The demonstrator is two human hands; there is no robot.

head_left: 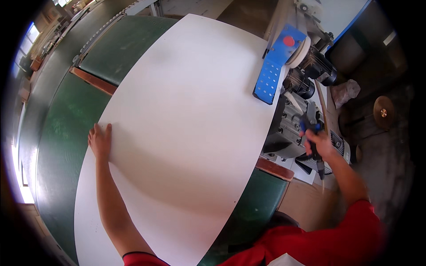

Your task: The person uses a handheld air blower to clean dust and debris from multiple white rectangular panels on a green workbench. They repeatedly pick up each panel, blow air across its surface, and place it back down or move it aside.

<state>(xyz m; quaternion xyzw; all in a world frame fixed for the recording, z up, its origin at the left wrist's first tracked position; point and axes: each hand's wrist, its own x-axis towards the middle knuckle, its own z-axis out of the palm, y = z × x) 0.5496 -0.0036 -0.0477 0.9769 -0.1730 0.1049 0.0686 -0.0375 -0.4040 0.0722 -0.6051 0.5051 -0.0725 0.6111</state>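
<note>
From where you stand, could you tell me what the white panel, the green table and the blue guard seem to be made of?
White panel: probably laminated board; smooth, matte, uniformly white, stiff under the left hand.
Green table: hard to tell, perhaps painted metal; scuffed, dull green.
Blue guard: seemingly painted sheet metal; rows of punched holes, bent shape.

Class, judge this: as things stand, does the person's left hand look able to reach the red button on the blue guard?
Probably not: the left hand rests flat at the white panel's left edge, with the red button far across it.
</note>
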